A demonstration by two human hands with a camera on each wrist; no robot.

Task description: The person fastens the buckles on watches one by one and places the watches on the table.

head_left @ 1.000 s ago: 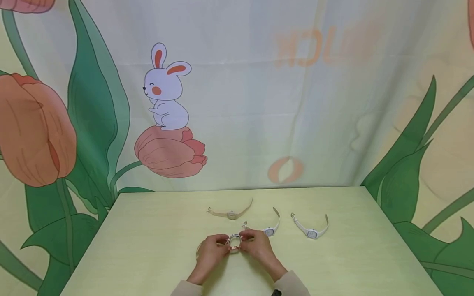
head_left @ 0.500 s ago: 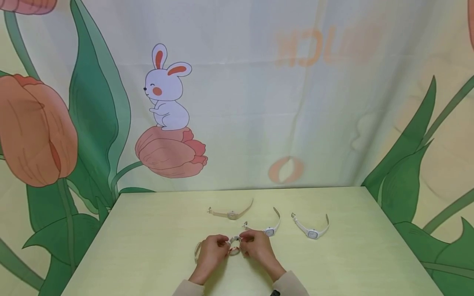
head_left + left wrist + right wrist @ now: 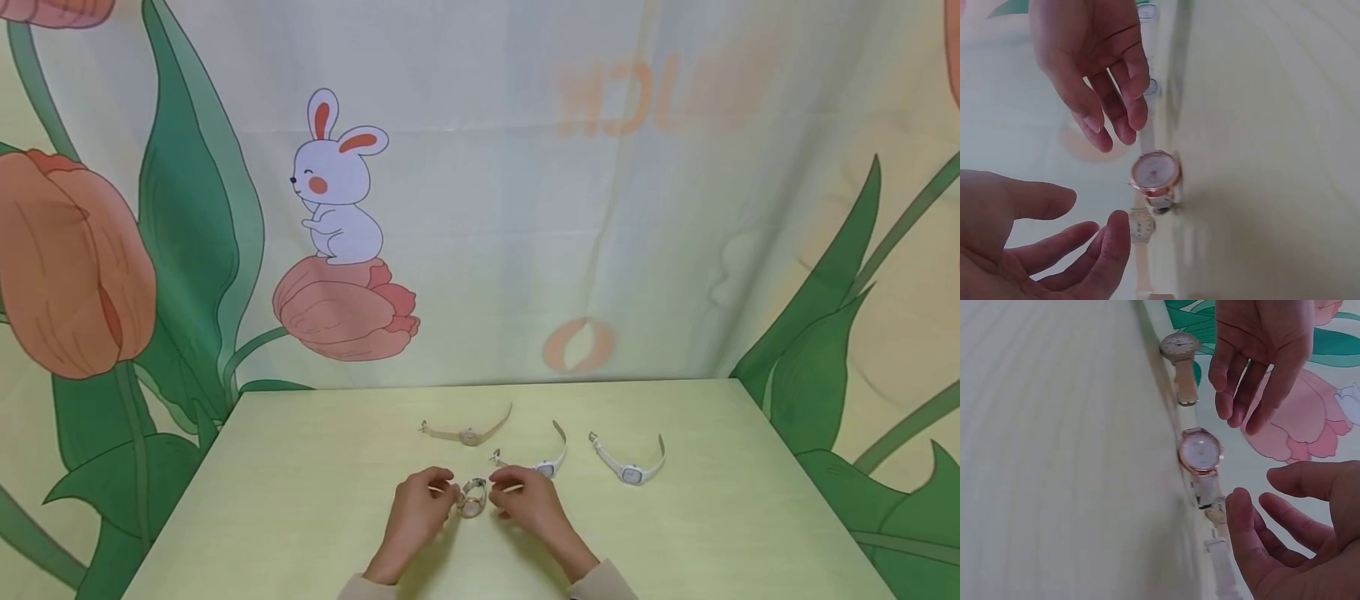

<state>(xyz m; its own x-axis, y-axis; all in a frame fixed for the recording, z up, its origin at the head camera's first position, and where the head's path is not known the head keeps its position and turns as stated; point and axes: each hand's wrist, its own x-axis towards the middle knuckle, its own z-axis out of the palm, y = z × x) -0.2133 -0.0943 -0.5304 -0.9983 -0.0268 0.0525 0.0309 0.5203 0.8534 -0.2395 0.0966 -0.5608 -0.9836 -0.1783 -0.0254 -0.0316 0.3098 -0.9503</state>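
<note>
A watch with a rose-gold case and pale strap (image 3: 472,507) stands on the table between my two hands, its strap looped round. In the left wrist view its white dial (image 3: 1155,171) faces the camera. My left hand (image 3: 417,507) is just left of it, fingers loosely bent with nothing in them. On the other side, my right hand (image 3: 531,502) hovers with a gap between its fingertips and the watch. Both wrist views show the fingers of each hand apart from the watch. A second watch, with a beige strap (image 3: 1180,347), sits beyond the left hand, hidden in the head view.
Behind the hands a beige watch (image 3: 470,436) lies stretched out on the pale table (image 3: 285,483). Two white watches lie to the right, one (image 3: 546,469) partly behind the right hand, the other (image 3: 632,473) farther out. A printed curtain (image 3: 480,250) rises behind the table's back edge.
Both hands have let go of the rose-gold watch and drawn apart from it. The watch has turned slightly, and the left hand now covers the watch that showed beside it.
</note>
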